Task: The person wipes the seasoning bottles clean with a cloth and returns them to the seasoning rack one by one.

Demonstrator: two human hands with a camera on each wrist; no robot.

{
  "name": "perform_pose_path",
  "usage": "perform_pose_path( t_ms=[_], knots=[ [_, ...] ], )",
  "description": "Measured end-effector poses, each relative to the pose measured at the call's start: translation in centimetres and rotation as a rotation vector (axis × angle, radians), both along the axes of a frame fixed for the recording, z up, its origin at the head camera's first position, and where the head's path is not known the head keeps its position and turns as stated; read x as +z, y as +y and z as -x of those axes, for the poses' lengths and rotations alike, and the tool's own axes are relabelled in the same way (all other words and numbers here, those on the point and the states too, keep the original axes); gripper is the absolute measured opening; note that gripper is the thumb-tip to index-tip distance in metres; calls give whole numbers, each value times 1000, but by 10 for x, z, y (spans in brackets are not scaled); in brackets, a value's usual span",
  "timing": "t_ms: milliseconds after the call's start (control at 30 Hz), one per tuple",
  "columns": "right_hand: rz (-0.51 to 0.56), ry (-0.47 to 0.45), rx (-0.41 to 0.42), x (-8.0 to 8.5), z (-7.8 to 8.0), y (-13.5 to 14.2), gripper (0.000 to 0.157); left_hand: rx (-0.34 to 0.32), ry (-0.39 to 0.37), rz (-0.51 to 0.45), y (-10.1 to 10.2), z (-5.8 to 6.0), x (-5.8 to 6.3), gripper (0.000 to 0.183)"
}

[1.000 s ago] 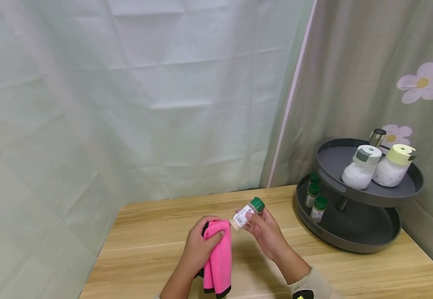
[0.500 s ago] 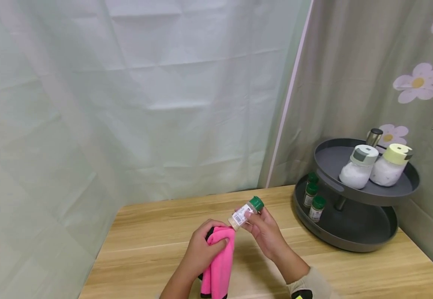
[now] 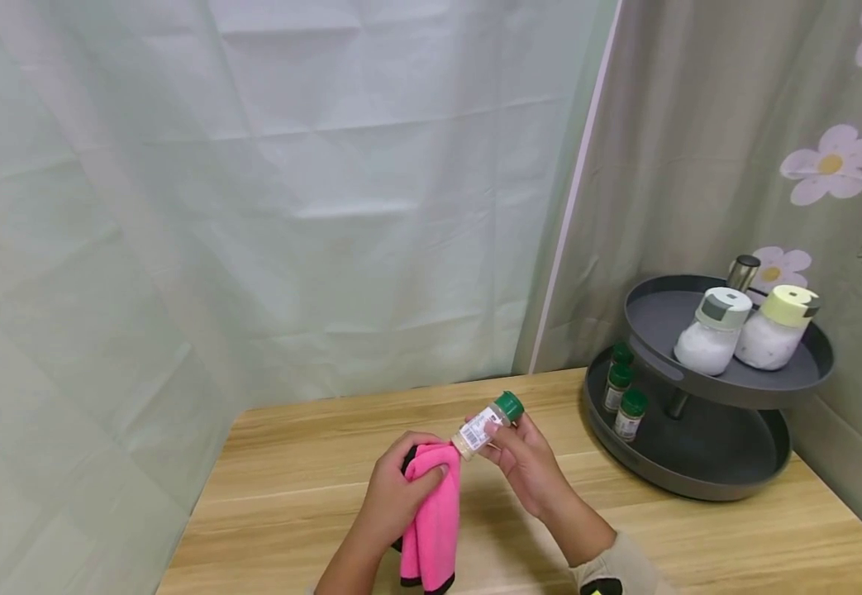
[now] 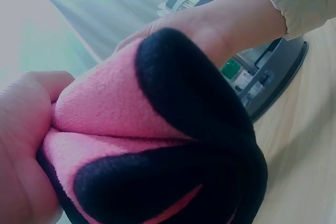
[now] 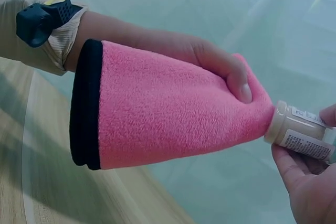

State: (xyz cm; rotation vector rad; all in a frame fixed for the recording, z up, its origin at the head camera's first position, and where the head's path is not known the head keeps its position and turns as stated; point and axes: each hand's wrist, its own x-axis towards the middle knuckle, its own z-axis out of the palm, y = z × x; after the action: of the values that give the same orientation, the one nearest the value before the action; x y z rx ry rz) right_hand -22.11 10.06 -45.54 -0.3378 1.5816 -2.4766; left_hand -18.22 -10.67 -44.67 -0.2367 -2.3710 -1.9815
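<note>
My left hand (image 3: 397, 487) grips a folded pink cloth (image 3: 434, 512) with black edging, thumb on top, and the folds hang down below the fist. In the right hand (image 3: 531, 463) is a small clear spice jar (image 3: 479, 430) with a green cap and a white barcode label, pinched between thumb and fingers and tilted cap up to the right. The right wrist view shows the cloth's upper end against the base of the jar (image 5: 299, 132). Folds of cloth (image 4: 115, 98) fill much of the left wrist view and hide part of the right hand.
A dark grey two-tier round rack (image 3: 687, 479) stands at the right of the wooden table (image 3: 289, 479). Several green-capped spice jars (image 3: 630, 415) sit on its lower tier. Two white-filled jars (image 3: 709, 335) stand on the upper tier. Curtains (image 3: 371, 207) hang behind the table.
The left hand and cloth shift slightly up and right, then back left, staying at the jar's base. The jar moves slightly left, still in the right hand. The view turns a little right.
</note>
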Motion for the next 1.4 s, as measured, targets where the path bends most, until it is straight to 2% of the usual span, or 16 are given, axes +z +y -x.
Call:
perform_pose_path(
  t_ms=[233, 467, 700, 867, 1033, 1233, 1400],
  knots=[
    [11, -2, -18, 1, 0, -1, 38, -19, 16, 46, 2, 1, -4, 29],
    [-6, -24, -32, -5, 3, -1, 38, -35, 28, 32, 3, 0, -3, 28],
    [-8, 7, 9, -5, 3, 0, 39, 10, -8, -27, 1, -1, 1, 28],
    [-8, 17, 0, -1, 1, 0, 41, 35, -52, -36, 1, 1, 1, 30],
    [-11, 20, -15, 1, -2, -2, 41, 4, -92, -27, 2, 1, -2, 31],
    [-10, 18, -24, -1, -1, -3, 40, -38, -86, 0, 3, 1, -6, 29],
    [-21, 20, -26, -4, 2, -3, 39, -40, -60, 3, 3, 1, -6, 29]
  ],
)
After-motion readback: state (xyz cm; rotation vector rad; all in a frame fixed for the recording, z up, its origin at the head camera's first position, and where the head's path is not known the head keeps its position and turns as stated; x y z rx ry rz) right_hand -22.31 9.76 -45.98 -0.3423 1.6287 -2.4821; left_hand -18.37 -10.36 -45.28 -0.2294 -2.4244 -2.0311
